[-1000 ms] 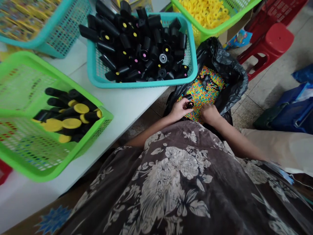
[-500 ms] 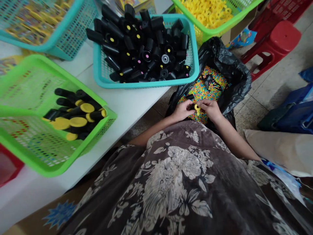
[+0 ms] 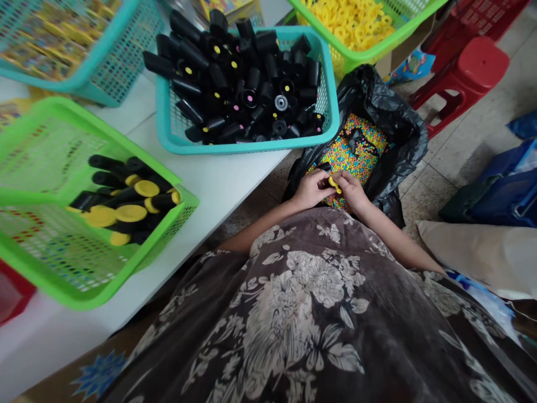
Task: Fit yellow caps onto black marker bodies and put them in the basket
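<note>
Small yellow plastic piece (image 3: 334, 183) pinched btwn both hands, above black plastic bag (image 3: 398, 129).
L hand (image 3: 311, 189) & R hand (image 3: 351, 191) closed on it; multicolour round beads (image 3: 356, 151) in bag; teal mesh basket (image 3: 247, 146) of black tubes just past bag.

With the left hand (image 3: 311, 190) and right hand (image 3: 353, 191) as the clock's centre, a small ring-shaped part (image 3: 334, 182) sits between them, and both hands are over the beads (image 3: 352, 151) lying in a plastic sack (image 3: 403, 129) on the tiled floor (image 3: 461, 129), the sack reaching toward 1 o'clock. The surface (image 3: 218, 184) runs along the left — a mesh basket of tubes (image 3: 251, 146) at 11 o'clock, another (image 3: 96, 299) at 9, a third (image 3: 84, 84) at 10. Behind the sack, at 12 to 1, sits a basket of rings (image 3: 369, 53) — with a stool (image 3: 482, 61) at 2 o'clock and a bag (image 3: 499, 196) at 3.
</note>
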